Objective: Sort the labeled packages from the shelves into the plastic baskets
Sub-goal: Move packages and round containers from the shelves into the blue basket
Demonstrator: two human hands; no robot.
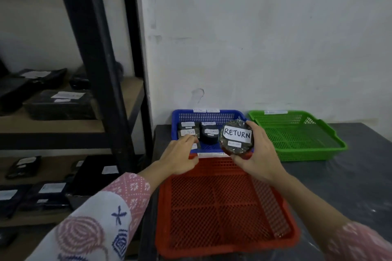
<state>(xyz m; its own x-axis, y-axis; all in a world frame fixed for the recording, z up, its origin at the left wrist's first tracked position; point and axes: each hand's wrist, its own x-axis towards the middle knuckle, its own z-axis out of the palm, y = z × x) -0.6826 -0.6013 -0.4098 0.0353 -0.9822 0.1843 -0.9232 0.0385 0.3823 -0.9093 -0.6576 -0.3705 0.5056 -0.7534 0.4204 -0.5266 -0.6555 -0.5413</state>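
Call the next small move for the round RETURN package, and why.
Probably lower it into one of the baskets, though which one I cannot tell: the basket tags are unreadable. The right hand holds the round package marked RETURN above the far rim of the empty red basket. The blue basket already holds packages, the green basket is empty, and the left hand is free.

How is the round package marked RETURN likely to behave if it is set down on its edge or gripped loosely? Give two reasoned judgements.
The round package looks disc-shaped, so on its edge it would probably roll. Its wrapping looks glossy, so it may slip; the right hand grips it across its rim.
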